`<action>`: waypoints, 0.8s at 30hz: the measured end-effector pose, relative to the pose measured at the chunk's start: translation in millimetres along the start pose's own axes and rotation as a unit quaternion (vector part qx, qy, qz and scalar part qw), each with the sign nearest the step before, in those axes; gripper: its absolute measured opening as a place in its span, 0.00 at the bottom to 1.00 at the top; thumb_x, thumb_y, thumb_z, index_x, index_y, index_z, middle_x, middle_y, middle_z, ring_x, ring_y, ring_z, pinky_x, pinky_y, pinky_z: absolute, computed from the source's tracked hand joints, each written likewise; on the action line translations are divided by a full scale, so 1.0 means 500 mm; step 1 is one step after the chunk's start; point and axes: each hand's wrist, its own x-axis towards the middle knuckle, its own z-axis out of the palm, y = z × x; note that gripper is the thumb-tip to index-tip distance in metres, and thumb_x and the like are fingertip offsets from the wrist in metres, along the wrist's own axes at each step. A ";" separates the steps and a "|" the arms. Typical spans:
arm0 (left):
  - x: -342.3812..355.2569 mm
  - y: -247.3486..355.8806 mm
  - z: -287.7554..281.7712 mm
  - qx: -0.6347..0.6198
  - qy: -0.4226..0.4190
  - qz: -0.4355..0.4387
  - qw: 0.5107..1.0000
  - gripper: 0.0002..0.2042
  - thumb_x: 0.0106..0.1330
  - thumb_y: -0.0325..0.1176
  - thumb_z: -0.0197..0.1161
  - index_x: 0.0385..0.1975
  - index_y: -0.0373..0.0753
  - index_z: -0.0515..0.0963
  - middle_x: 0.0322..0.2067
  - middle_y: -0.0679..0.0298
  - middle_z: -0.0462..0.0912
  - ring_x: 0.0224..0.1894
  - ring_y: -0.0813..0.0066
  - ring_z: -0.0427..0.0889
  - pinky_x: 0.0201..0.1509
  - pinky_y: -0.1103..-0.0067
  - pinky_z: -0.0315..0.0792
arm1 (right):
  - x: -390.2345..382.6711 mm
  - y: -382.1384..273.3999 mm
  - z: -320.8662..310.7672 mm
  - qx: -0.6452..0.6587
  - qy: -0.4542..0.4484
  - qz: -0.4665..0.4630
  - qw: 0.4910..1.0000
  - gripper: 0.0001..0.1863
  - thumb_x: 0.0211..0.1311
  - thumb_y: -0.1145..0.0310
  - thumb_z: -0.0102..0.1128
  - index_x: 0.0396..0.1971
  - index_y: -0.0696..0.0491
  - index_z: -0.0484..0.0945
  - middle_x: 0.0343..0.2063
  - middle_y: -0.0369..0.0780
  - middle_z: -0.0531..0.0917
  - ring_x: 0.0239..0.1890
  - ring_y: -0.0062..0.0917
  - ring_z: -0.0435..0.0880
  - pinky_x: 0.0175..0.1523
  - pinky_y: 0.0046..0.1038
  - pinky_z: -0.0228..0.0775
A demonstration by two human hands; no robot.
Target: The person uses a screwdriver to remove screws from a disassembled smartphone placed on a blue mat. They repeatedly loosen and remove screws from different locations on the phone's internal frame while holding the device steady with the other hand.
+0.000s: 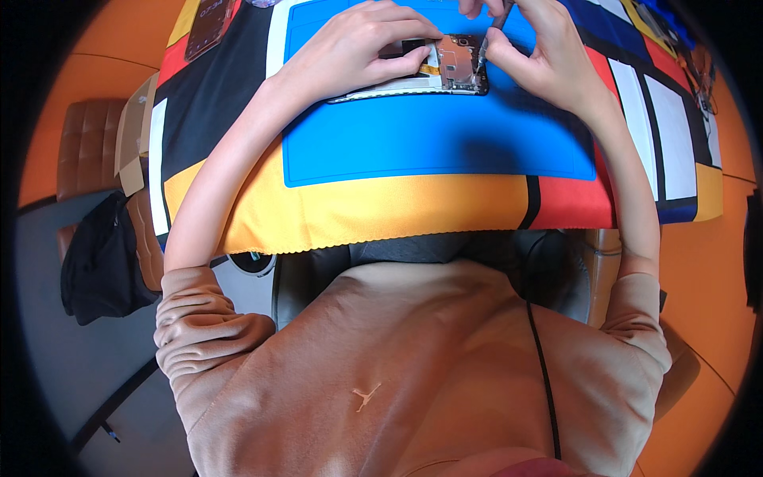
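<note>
An opened phone (459,62), its inner board and copper-coloured plate exposed, lies crosswise on a blue mat (381,147). My left hand (358,48) rests over the phone's left part, fingertips and thumb pressed on it and holding it in place. A small yellow-orange strip shows just below that thumb. Pinched in my right hand (548,60) is a slim dark tool (501,17), whose thin end points down at the right end of the phone. Its exact kind I cannot make out.
Under the mat, a colour-blocked cloth (381,208) covers the table. Another phone (210,30) lies at the far left, and cables (699,75) are at the far right. A brown chair (91,151), a cardboard box (135,131) and a black bag (103,262) stand to the left.
</note>
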 end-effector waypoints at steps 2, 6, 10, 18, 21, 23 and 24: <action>0.001 0.000 -0.001 0.002 0.000 0.006 1.000 0.15 0.68 0.38 0.63 0.49 0.35 0.82 0.41 0.54 0.83 0.44 0.54 0.81 0.51 0.66 0.75 | -0.004 0.006 0.003 0.001 -0.005 0.012 1.000 0.13 0.55 0.80 0.59 0.30 0.54 0.63 0.32 0.43 0.76 0.35 0.34 0.79 0.44 0.31 0.73; 0.003 0.001 -0.002 0.003 -0.004 0.003 1.000 0.15 0.68 0.38 0.63 0.49 0.35 0.82 0.40 0.55 0.83 0.44 0.54 0.81 0.52 0.66 0.75 | -0.002 0.008 0.004 0.007 -0.008 0.031 0.999 0.12 0.53 0.81 0.57 0.30 0.53 0.62 0.31 0.43 0.76 0.34 0.34 0.78 0.43 0.31 0.73; 0.003 0.001 -0.003 0.006 -0.008 0.002 1.000 0.15 0.68 0.38 0.63 0.49 0.36 0.82 0.40 0.55 0.83 0.44 0.54 0.81 0.51 0.66 0.75 | -0.001 -0.002 -0.005 0.009 -0.027 0.047 0.998 0.12 0.53 0.81 0.56 0.30 0.53 0.62 0.31 0.42 0.76 0.33 0.33 0.77 0.41 0.29 0.72; 0.004 0.004 -0.005 0.008 -0.006 0.002 1.000 0.14 0.68 0.37 0.64 0.48 0.35 0.82 0.41 0.54 0.83 0.44 0.53 0.81 0.51 0.66 0.75 | -0.004 0.014 0.011 0.024 0.024 0.041 0.999 0.12 0.52 0.78 0.56 0.33 0.52 0.63 0.31 0.38 0.76 0.31 0.25 0.74 0.37 0.27 0.69; 0.004 0.004 -0.005 0.004 0.001 0.009 1.000 0.14 0.67 0.36 0.64 0.48 0.35 0.82 0.42 0.54 0.84 0.45 0.53 0.82 0.51 0.66 0.76 | -0.004 0.022 0.001 0.063 -0.009 0.103 0.993 0.12 0.52 0.78 0.56 0.33 0.51 0.63 0.31 0.36 0.77 0.29 0.19 0.72 0.34 0.23 0.66; 0.004 0.005 -0.006 -0.001 0.004 0.008 1.000 0.14 0.67 0.36 0.64 0.48 0.35 0.82 0.43 0.54 0.84 0.46 0.53 0.82 0.52 0.66 0.76 | -0.007 0.022 -0.005 0.090 -0.018 0.146 0.985 0.12 0.53 0.78 0.57 0.34 0.51 0.63 0.32 0.34 0.77 0.28 0.16 0.71 0.33 0.20 0.64; 0.004 0.005 -0.005 0.000 0.005 0.008 1.000 0.14 0.67 0.36 0.64 0.48 0.35 0.82 0.43 0.54 0.84 0.46 0.53 0.82 0.52 0.66 0.76 | -0.009 0.022 -0.006 0.103 -0.022 0.168 0.980 0.13 0.54 0.78 0.57 0.34 0.50 0.63 0.32 0.34 0.78 0.28 0.14 0.71 0.32 0.19 0.62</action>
